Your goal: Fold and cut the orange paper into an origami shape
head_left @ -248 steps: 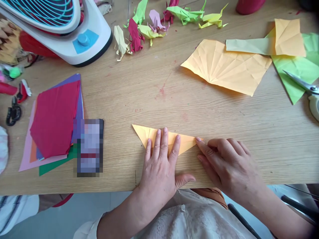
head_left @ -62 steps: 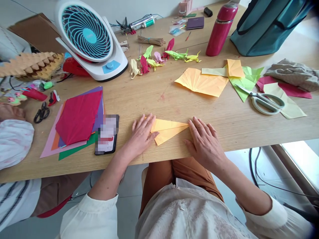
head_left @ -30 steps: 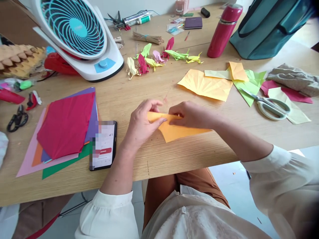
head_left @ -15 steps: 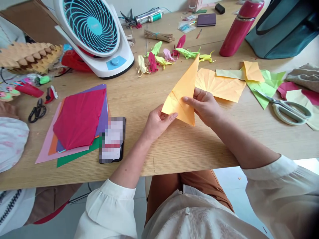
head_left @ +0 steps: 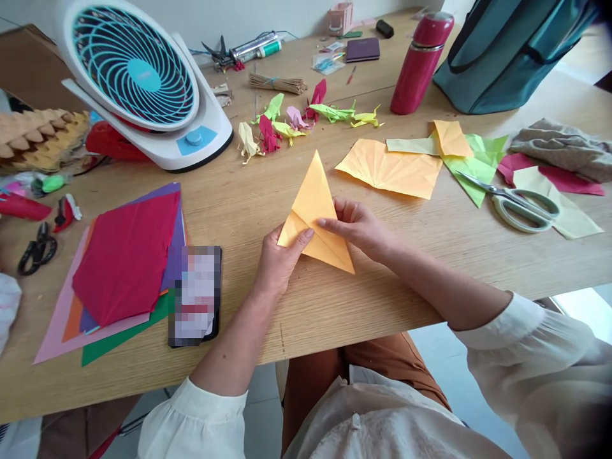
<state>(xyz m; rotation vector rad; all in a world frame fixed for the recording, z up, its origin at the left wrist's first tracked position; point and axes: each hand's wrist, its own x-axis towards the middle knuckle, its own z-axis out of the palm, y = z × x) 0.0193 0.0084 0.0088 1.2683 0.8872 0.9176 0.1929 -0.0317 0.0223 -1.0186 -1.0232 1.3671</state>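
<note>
A folded sheet of light-orange paper point(head_left: 314, 197), shaped like a tall pointed triangle with crease lines, is held just over the table in both hands. My left hand point(head_left: 283, 256) pinches its lower left corner, thumb on top. On the right edge, my right hand point(head_left: 359, 224) grips it with the thumb pressed on the face near the middle crease. The fingers beneath the paper are partly hidden. Beyond my right hand lies a creased orange sheet point(head_left: 396, 171) with fan-like fold lines.
Folded paper insects point(head_left: 287, 131) stand behind. Scissors point(head_left: 523, 207) and paper scraps point(head_left: 473, 162) lie right, before a red flask point(head_left: 421, 67) and teal bag point(head_left: 497, 57). Left are a phone point(head_left: 198, 299), coloured sheets point(head_left: 124, 261), black scissors point(head_left: 37, 250) and a fan point(head_left: 143, 76).
The view has shifted to the right. The folded paper has turned to face me more, lower over the table, and my left thumb has moved further in over it.
</note>
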